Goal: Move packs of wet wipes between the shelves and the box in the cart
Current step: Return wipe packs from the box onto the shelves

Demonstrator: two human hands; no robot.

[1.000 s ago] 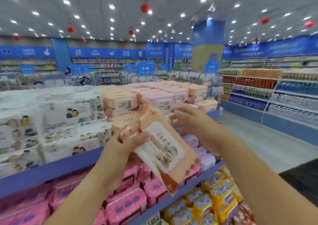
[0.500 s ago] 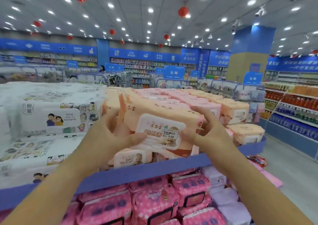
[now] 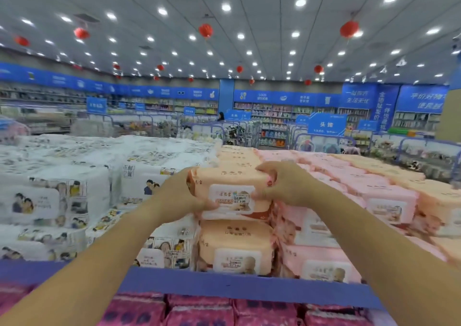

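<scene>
An orange pack is gripped at both ends: the left hand is curled round its left end, thumb on the front, and the right hand is curled over its top right corner. It is held on top of a second pack at the front edge of the shelf, between white packs on the left and pink packs on the right.

Both arms reach forward — left hand and right hand curled, gripping.
</scene>
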